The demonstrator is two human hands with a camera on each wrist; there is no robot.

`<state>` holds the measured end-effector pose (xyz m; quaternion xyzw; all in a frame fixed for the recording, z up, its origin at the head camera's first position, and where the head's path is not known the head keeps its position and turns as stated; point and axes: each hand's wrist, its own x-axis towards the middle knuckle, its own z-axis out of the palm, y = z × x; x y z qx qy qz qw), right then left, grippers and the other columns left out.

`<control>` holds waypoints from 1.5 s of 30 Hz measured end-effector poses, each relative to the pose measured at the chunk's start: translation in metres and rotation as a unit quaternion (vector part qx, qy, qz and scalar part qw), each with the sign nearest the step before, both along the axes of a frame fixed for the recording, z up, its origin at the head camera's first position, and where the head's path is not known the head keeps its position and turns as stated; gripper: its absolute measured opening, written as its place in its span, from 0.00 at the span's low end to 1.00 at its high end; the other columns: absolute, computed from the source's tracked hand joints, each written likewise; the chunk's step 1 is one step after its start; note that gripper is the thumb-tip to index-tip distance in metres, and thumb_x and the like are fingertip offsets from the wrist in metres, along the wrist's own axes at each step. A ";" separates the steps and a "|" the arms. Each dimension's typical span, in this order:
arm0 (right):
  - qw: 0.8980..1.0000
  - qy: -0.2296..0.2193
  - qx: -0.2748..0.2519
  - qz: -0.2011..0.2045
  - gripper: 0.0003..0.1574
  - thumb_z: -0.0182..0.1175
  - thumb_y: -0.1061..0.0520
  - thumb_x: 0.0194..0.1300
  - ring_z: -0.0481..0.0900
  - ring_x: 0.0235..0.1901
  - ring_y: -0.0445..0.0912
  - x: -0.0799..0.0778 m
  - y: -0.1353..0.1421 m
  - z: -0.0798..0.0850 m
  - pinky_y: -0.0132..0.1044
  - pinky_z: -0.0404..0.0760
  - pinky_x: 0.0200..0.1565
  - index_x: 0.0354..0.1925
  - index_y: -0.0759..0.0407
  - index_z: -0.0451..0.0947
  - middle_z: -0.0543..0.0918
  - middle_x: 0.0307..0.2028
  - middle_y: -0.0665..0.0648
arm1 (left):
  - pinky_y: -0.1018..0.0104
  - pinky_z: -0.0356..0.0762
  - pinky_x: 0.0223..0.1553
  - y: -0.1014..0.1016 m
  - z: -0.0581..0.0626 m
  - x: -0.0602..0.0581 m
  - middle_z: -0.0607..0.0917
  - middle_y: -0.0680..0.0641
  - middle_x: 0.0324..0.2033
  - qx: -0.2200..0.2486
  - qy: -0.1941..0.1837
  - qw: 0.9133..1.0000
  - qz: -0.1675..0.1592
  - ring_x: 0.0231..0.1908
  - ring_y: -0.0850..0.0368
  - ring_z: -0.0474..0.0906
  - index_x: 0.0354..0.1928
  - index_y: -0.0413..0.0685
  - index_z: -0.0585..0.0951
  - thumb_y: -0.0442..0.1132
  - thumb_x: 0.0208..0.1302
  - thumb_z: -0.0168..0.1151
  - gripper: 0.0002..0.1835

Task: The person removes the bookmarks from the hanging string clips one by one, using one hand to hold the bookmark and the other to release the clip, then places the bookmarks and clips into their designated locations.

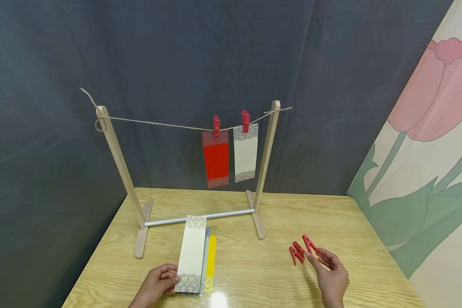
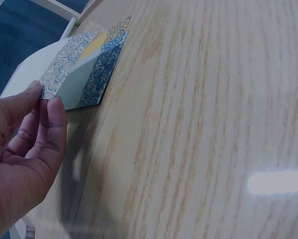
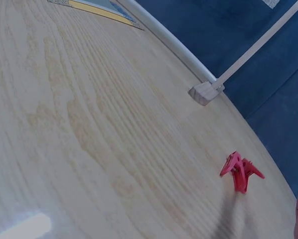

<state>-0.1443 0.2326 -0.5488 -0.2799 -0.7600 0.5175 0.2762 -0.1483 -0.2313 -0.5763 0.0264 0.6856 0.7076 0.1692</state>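
Nearest us, the left hand (image 1: 158, 282) has thumb and fingers clamped on the near left corner of a cream card (image 1: 191, 252), thumb on top, fingertips beneath. That card, lacy pattern at both ends, overlaps a pale card (image 1: 204, 269) and a yellow card (image 1: 211, 256), both peeking out on its right side. Over on the other flank, the right hand (image 1: 333, 278) pinches a red peg (image 1: 310, 244) between thumb and forefinger, up off the wooden table (image 1: 269, 269); the right wrist view catches only a speck of red at the fingertips. Just beside it, two more pegs (image 1: 298, 250) stand close together on the tabletop.

Further back comes the stand: a white rod (image 1: 231, 214) runs low between the left post (image 1: 117, 154) and the right post (image 1: 267, 158), each on a wooden foot. Up top, a string (image 1: 154, 123) stretches from post to post, sagging towards the middle. Two cards hang there, nearer the right post: a red card (image 1: 217, 160) under one red peg, and beside it a white card (image 1: 245, 154), pegged too. Behind everything, a dark curtain (image 1: 177, 51); off to the right, a tulip picture (image 1: 439, 94).
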 end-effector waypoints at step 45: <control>0.999 -0.038 0.020 -0.030 0.22 0.74 0.63 0.52 0.71 0.23 0.23 0.000 0.016 -0.031 0.18 0.74 0.24 0.44 0.71 0.80 0.84 0.37 0.67 | 0.69 0.81 0.25 0.004 -0.007 0.003 0.81 0.50 0.25 -0.083 0.025 0.996 0.008 0.23 0.58 0.79 0.48 0.18 0.73 0.26 0.61 0.64 0.18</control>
